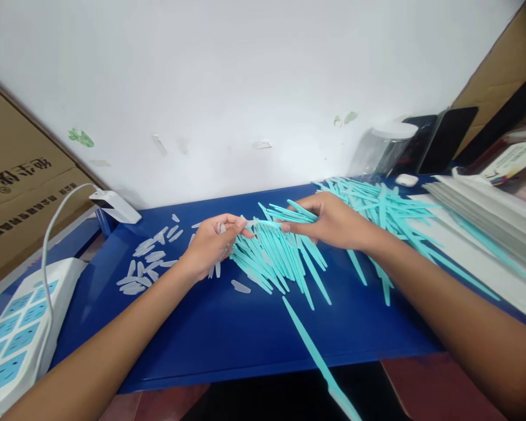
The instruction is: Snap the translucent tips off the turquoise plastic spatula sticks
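Note:
My left hand (210, 242) is closed round several clear plastic caps and pinches the tip of a thin turquoise stick (263, 223). My right hand (328, 221) grips a bundle of turquoise sticks (296, 211) and holds the other end of that stick. Below the hands a heap of turquoise sticks (276, 260) lies on the blue tabletop (228, 333). Clear caps (146, 263) are scattered to the left of my left hand.
A second pile of turquoise sticks (386, 207) lies at the right. One stick (319, 359) hangs over the front edge. A white power strip (15, 330) and charger (114, 206) sit at the left, with a cardboard box (21, 204) behind. Stacked white sheets (486, 222) and a clear jar (383, 149) stand at the right.

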A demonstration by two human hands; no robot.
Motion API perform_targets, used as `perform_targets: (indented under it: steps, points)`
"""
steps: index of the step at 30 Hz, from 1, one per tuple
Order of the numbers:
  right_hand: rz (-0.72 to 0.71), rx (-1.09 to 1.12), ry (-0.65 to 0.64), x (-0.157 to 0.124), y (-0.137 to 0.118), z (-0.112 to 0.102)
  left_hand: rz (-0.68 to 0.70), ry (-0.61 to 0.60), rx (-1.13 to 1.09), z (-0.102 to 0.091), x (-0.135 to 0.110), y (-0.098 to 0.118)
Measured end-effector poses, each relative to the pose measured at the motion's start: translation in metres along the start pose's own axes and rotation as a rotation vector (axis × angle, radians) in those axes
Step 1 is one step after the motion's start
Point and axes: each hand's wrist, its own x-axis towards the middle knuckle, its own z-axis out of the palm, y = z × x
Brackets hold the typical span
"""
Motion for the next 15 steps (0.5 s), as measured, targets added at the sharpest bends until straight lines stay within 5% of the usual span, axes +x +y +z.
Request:
perform_targets:
  steps: [15]
  points:
    - [-0.031,-0.055,-0.032,-0.0002,-0.0021,0.0005,0.018,0.020,0.043,0.0041,-0.0019,0.0004]
